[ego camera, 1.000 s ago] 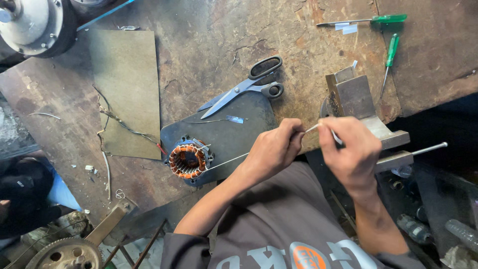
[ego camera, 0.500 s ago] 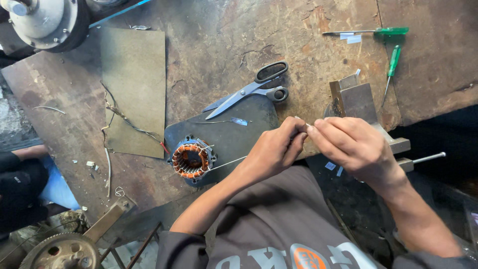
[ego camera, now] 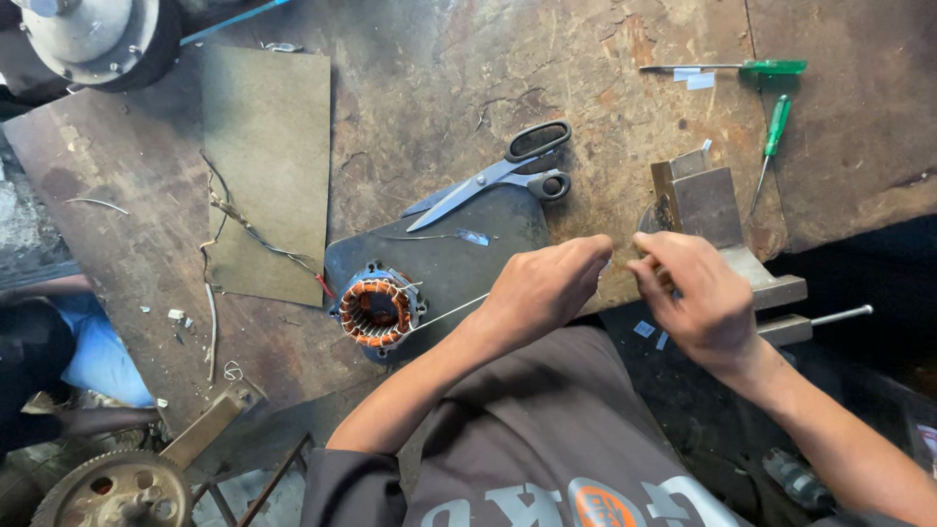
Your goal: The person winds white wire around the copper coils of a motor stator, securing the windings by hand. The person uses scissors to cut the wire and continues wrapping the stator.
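No packages, labels, signs or screens anywhere on the workbench point(ego camera: 605, 59).

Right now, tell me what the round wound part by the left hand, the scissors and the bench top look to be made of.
Round wound part: coils look like copper wire, orange-brown and shiny, in a grey metal core. Scissors: bare steel-looking blades, bright and smooth, with black, probably plastic, handles. Bench top: seemingly wood, brown, worn and stained, with scratches and cracks. A thin pale wire runs from the part towards the left hand.

Soft, even daylight, faint shadows, sharp focus mid-frame, darker lower right corner, slight wide-angle bending.
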